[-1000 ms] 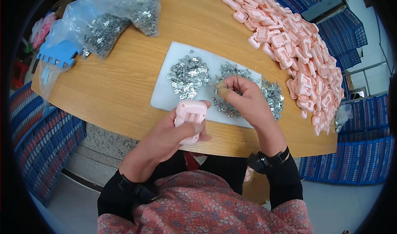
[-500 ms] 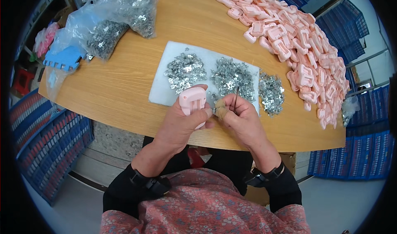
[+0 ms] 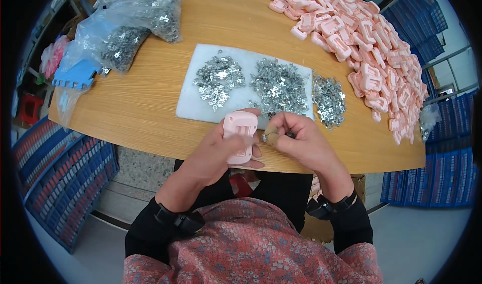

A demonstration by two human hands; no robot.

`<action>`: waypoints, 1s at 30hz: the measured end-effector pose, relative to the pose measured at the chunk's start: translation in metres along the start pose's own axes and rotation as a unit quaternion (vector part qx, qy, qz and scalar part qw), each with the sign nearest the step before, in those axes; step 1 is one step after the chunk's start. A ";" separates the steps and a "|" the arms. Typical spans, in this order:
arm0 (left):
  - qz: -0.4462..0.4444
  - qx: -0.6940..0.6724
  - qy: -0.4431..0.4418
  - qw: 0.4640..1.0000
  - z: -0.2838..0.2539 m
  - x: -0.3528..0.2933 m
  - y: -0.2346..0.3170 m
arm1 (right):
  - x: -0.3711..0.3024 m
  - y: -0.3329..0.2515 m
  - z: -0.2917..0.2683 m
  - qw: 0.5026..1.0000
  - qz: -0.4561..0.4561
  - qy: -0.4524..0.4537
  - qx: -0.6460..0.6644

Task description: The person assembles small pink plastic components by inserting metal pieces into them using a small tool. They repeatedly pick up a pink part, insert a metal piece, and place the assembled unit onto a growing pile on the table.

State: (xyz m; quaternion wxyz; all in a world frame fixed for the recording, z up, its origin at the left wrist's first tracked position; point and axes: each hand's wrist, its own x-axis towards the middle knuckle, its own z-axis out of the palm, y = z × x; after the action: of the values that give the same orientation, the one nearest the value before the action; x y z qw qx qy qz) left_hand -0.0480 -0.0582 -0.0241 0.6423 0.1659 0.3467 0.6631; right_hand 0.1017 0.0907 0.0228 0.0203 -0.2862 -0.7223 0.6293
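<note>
My left hand (image 3: 211, 151) holds a pale pink plastic casing (image 3: 241, 119) upright, with its recessed side facing me and the thumb lying across its middle. Just right of it, my right hand (image 3: 304, 141) is closed in a pinch, with tan tape round a fingertip. A small shiny metal piece (image 3: 264, 137) shows at those fingertips, apart from the casing. Beyond both hands lies a white foam pad (image 3: 185, 103) bearing two heaps of small metal pieces, a left heap (image 3: 219, 81) and a middle heap (image 3: 280, 86). Another metal heap (image 3: 329, 102) sits at the pad's right edge.
A large mound of pink casings (image 3: 371, 78) covers the table's right side. Clear plastic bags of metal parts (image 3: 120, 45) stand at the far left beside a blue foam piece (image 3: 75, 75). The wooden table (image 3: 150, 138) curves along its near edge. Blue racks (image 3: 70, 193) flank it.
My left thumb has moved across the casing's middle, and the casing stands straighter. The thin dark rod that stuck up from my right hand no longer shows there. The view has shifted slightly.
</note>
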 end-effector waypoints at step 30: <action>0.128 -0.019 -0.021 0.991 -0.010 0.018 0.008 | -0.016 0.013 0.004 0.991 -0.062 -0.018 0.116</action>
State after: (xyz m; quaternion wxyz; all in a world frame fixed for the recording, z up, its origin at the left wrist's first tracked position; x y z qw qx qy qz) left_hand -0.0624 -0.0432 -0.0302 0.5625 0.2107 0.2965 0.7425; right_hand 0.1187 0.0805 0.0151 0.0796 -0.2253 -0.6611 0.7113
